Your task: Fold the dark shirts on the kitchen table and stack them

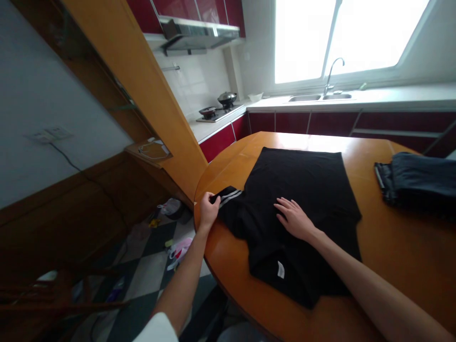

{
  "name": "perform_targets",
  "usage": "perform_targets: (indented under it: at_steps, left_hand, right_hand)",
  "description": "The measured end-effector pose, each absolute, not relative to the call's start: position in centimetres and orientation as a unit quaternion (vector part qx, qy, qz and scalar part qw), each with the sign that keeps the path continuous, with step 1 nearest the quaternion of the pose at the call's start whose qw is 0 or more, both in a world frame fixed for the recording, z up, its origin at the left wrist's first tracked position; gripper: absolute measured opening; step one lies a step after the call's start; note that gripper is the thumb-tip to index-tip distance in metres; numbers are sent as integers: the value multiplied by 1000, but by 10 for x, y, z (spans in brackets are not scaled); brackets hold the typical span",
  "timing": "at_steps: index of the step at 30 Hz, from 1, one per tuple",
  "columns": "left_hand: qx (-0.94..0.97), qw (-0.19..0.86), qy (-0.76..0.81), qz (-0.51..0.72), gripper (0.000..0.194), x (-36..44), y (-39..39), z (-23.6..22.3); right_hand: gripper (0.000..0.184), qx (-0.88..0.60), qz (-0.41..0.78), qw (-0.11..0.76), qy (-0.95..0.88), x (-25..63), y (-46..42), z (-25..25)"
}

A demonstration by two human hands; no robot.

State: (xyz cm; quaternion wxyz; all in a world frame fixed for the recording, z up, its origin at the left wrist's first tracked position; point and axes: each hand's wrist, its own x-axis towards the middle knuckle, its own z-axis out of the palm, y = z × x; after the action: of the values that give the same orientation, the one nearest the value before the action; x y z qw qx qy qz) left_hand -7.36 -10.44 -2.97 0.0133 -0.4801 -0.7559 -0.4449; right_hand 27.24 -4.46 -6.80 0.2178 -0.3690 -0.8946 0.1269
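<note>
A black T-shirt (pixel 302 190) lies spread on a round orange-brown table (pixel 392 247), with a small white label near its front edge. My left hand (pixel 208 209) is closed on the end of the left sleeve (pixel 230 195), which has white stripes, at the table's left rim. My right hand (pixel 294 217) lies flat and open on the middle of the shirt, fingers stretched out toward the left.
A folded dark blue garment (pixel 416 183) sits at the table's right side. Behind are a counter with a sink (pixel 318 97), a stove with a wok (pixel 227 99) and dark red cabinets. Small items litter the checkered floor (pixel 149 266) at left.
</note>
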Motion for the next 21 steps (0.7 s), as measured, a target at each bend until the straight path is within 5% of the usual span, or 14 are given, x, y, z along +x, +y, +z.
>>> perform_targets:
  at_steps: [4,10,16,21]
  left_hand:
    - [-527,-30,-686,-501,16,-33,-90,11]
    - [-677,-352,-495,-415,41,27,-41,39]
    - [-658,-232,-596,-397,17,19,-14,8]
    - [-663,-254,-609,-353,20,-1,-85,-4]
  right_hand:
    - [40,-365,132,239,-890,271,-44,-69]
    - [36,-388,169,335,-842,268,-47,-62]
    - [36,-409,192,357,-817,269,-49,-56]
    - [34,-354,181,337,-853,268,-47,-62]
